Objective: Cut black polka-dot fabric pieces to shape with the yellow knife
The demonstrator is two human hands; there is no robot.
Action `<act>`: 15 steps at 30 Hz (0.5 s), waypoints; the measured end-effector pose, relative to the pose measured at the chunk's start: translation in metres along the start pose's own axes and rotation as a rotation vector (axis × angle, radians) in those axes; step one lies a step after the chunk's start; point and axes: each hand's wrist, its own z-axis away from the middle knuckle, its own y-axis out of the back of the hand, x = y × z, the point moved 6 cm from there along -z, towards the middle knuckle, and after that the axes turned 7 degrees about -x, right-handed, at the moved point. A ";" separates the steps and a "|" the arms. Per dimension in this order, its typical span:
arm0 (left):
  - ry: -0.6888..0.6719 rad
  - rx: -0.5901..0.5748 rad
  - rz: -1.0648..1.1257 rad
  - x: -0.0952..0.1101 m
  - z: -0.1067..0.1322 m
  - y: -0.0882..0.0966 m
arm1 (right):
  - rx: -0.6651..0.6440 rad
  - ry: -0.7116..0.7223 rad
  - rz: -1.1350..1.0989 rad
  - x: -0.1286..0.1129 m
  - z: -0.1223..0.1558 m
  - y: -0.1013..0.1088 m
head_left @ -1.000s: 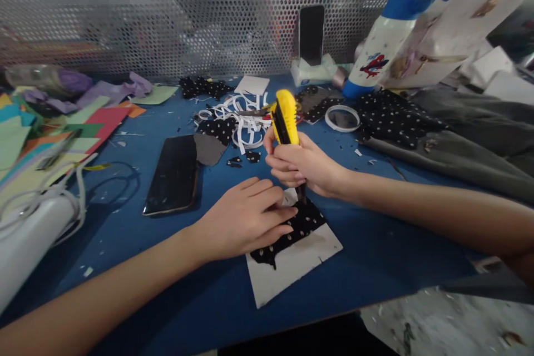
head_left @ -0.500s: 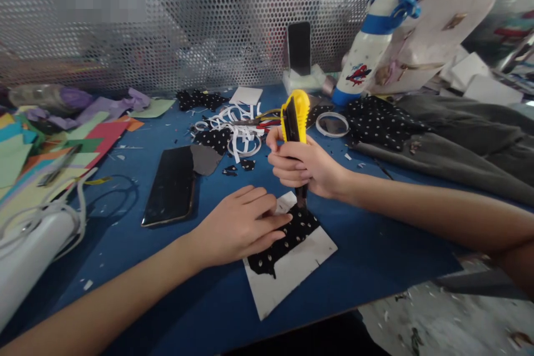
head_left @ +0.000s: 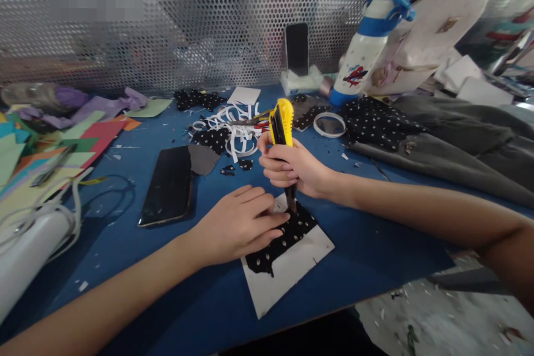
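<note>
In my right hand (head_left: 292, 164) a yellow and black utility knife (head_left: 282, 125) stands nearly upright. Its blade points down and meets the far part of a black dotted fabric piece (head_left: 298, 228), close to my left fingertips. The fabric lies on a white card (head_left: 287, 278) turned at an angle on the blue table. With fingers stretched out, my left hand (head_left: 246, 225) presses on the fabric from the left side; the curled thumb side is partly hidden.
A dark phone (head_left: 167, 186) lies left of my hands. Behind are white strips (head_left: 236, 128) with scissors and fabric scraps, a white ring (head_left: 329, 124), a propped phone (head_left: 297, 49) and a bottle (head_left: 361, 58). Grey cloth (head_left: 450, 150) lies right, coloured papers (head_left: 70, 150) left.
My right hand has moved the knife slightly left and down, toward my left fingertips. My left hand and the card stay almost in place.
</note>
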 end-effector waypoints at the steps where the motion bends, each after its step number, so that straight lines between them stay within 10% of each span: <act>1: -0.001 -0.002 -0.001 0.000 0.000 0.000 | 0.015 -0.004 0.005 0.001 0.000 0.002; 15: -0.003 0.008 0.012 0.001 0.000 0.000 | 0.056 -0.001 0.057 0.005 0.005 -0.002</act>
